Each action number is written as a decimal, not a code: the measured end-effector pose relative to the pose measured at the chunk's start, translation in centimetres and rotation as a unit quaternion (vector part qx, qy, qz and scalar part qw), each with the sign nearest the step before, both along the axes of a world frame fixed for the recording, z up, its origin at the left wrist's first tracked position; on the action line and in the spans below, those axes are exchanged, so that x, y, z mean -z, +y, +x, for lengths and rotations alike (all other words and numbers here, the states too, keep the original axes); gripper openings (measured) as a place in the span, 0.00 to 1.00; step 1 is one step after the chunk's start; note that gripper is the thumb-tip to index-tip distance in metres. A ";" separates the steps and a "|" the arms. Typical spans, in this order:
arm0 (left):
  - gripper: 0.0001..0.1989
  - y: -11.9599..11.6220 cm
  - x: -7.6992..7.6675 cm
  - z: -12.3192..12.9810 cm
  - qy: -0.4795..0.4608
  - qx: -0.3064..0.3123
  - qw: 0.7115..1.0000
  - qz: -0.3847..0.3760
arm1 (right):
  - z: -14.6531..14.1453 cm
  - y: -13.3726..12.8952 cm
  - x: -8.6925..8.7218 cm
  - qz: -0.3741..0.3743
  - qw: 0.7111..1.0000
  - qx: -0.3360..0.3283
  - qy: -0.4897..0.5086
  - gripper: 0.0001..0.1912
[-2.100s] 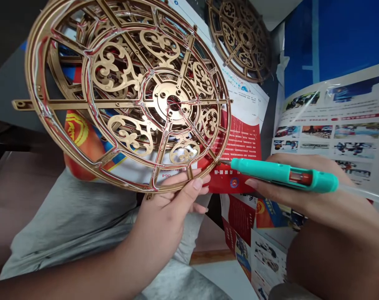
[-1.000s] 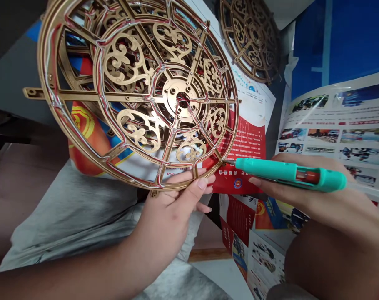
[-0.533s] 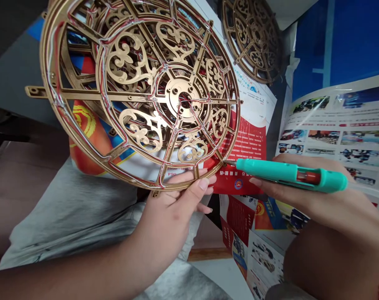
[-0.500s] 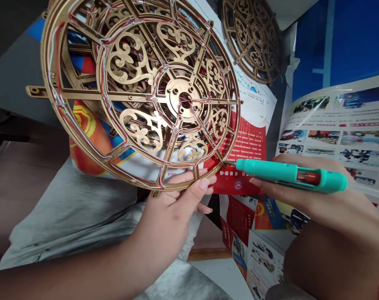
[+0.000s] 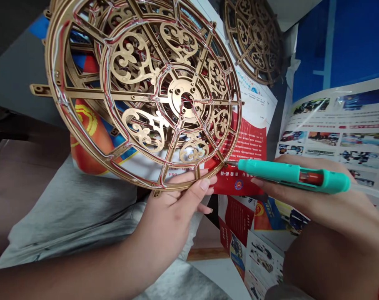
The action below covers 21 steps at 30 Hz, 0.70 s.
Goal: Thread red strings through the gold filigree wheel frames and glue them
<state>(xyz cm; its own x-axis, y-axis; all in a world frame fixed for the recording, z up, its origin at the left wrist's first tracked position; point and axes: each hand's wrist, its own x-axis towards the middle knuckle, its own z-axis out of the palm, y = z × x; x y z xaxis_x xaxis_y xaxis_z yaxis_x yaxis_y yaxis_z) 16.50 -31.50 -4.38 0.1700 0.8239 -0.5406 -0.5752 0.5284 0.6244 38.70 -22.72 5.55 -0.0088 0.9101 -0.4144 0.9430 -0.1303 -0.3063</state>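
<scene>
A round gold metal frame [image 5: 141, 97] with spokes, scroll ornaments and red and white wires in its channels tilts across the upper left. My left hand [image 5: 180, 204] grips its lower rim, thumb on top and fingers beneath. In my right hand [image 5: 289, 187] lies a teal pen-shaped tool [image 5: 289, 176] with a thin dark tip and a red part showing through a window in its body. That tip meets the frame's lower right rim, or comes very close to it; I cannot tell which. Some right fingers are hidden behind the tool.
More gold frames lie under the held one, mostly covered. Another gold frame [image 5: 256, 35] rests at the upper right. Printed sheets [image 5: 247, 141] and a glossy brochure [image 5: 339, 125] cover the surface. A blue panel [image 5: 358, 46] stands at the right.
The gold frame has shifted slightly to the right, and the teal tool has moved a little to the right with it. Both hands keep their grips.
</scene>
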 end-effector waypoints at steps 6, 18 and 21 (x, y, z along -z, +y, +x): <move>0.11 0.0 -0.1 -0.1 0.009 0.006 1.000 0.008 | 0.3 0.0 0.1 -0.019 1.000 -0.002 0.012 0.20; 0.12 0.1 -0.1 -0.2 0.011 0.006 1.000 0.012 | 0.2 -0.2 0.0 -0.027 0.999 0.027 0.029 0.19; 0.12 0.2 -0.2 -0.2 0.015 0.012 1.000 0.010 | -0.1 -0.2 0.0 -0.034 0.998 0.033 0.040 0.18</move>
